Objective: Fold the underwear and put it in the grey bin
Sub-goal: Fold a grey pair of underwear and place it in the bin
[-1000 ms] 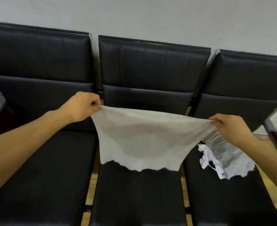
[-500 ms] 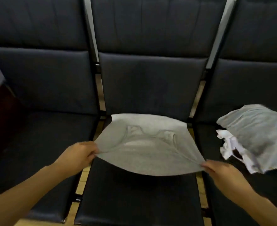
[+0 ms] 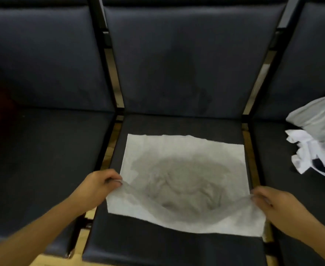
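Left hand (image 3: 96,186) fingers and right hand (image 3: 272,203) fingers, seemingly pinching grey underwear (image 3: 182,179), middle seat (image 3: 177,250)

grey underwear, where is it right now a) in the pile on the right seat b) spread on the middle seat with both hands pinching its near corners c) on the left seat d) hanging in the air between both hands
b: the grey underwear lies spread on the middle seat, the left hand and right hand each pinching a near corner.

No readable text, label or number shows anywhere (cloth and seats alike).
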`<state>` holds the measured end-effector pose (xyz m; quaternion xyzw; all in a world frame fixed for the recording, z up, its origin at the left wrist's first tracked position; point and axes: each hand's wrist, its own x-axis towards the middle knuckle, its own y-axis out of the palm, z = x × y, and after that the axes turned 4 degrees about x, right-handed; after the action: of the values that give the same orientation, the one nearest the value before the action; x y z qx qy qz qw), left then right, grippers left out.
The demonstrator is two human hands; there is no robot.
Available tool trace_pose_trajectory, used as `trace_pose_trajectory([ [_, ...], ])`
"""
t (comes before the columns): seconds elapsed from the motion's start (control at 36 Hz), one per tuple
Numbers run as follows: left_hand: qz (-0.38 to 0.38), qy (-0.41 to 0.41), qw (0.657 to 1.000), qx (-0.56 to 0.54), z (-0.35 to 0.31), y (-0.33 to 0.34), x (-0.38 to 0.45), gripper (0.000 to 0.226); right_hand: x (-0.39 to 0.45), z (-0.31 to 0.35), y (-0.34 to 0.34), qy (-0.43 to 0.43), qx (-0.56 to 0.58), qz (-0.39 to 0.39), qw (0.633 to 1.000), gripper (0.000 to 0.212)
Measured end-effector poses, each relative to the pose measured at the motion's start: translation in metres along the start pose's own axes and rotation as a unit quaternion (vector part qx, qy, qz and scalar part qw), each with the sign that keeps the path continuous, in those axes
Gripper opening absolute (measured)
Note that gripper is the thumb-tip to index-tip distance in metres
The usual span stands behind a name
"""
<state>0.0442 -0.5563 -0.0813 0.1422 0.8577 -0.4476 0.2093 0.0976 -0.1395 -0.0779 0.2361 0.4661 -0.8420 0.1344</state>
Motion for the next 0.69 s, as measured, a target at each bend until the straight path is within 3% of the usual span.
trace_pose_trajectory([
  [0.11,0.0,-0.004,0.999,-0.049,-0.019,-0.022,0.076,0.009,0.074,0.012,-0.029,0.047,0.097,-0.067,0.992,0.017],
  [0.31,-0.013,-0.04,0.997,-0.069,-0.015,-0.023,0.19,0.015,0.181,0.008,-0.032,0.104,0.133,-0.105,0.98,0.019],
  [0.58,-0.056,-0.057,0.994,-0.072,0.008,-0.012,0.232,0.014,0.216,0.002,-0.025,0.169,0.07,-0.096,0.978,0.019],
  [0.69,-0.094,-0.078,0.992,-0.044,0.005,-0.009,0.24,0.017,0.228,0.014,-0.026,0.204,-0.009,-0.076,0.976,0.019],
])
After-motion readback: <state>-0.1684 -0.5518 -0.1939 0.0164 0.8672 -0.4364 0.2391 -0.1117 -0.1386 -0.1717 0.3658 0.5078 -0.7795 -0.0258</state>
